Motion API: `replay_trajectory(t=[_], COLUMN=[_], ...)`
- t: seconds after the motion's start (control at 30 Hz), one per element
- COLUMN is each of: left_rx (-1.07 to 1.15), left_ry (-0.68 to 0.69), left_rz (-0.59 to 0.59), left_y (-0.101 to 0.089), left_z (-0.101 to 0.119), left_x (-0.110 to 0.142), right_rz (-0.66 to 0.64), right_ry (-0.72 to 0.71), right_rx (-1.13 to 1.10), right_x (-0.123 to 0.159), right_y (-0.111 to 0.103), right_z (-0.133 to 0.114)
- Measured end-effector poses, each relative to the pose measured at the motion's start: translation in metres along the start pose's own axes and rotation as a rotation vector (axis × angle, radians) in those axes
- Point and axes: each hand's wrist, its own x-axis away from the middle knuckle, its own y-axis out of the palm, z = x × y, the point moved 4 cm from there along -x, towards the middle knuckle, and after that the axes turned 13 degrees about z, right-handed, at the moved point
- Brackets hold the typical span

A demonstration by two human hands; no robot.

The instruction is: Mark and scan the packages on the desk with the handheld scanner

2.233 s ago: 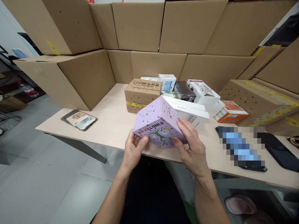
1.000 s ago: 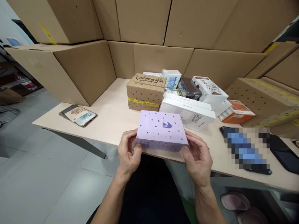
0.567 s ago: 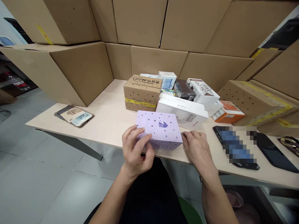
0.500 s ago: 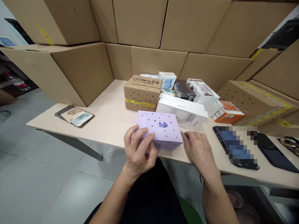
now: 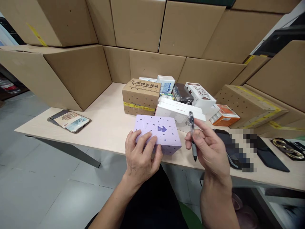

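Table edge [image 5: 105,148], purple box [image 5: 165,130] alongside, left hand [image 5: 141,156] spread atop, right hand [image 5: 212,149] pinching pen [image 5: 192,127]

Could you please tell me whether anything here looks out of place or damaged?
The purple box under the left hand looks intact; no spill shows. What look like banknotes lie loose on a dark flat item at the left of the table, oddly exposed. The white box with brown lettering sits askew to its neighbours.
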Motion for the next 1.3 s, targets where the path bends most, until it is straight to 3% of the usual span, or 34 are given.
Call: replay_trajectory(t=[0.23,0.37,0.5,0.57,0.73,0.93,1.13,1.3], left_rx=[-0.012,0.037,-0.027,-0.045,-0.06,-0.061,-0.064,-0.062], left_ry=[0.059,0.128,0.156,0.156,0.144,0.131,0.123,0.123], left_rz=[0.046,-0.002,-0.044,-0.038,-0.023,-0.04,-0.033,-0.031], left_y=[0.002,0.01,0.02,0.022,0.024,0.024,0.024,0.025], left_z=[0.013,0.025,0.026,0.025,0.025,0.026,0.026,0.026], left_x=[-0.003,-0.002,0.0,0.001,0.001,0.002,0.002,0.002], right_rz=[0.131,0.179,0.322,0.278,0.029,0.143,0.121,0.094], right_ry=[0.131,0.019,-0.246,-0.235,-0.075,-0.218,-0.334,-0.326], right_rx=[-0.318,-0.438,-0.166,-0.046,0.124,0.295,0.528,0.57], right_x=[-0.01,-0.017,-0.018,-0.019,-0.026,-0.029,-0.027,-0.028], right_y=[0.019,0.029,0.033,0.037,0.048,0.047,0.049,0.049], right_z=[-0.019,-0.034,-0.03,-0.021,-0.004,-0.005,-0.004,0.0])
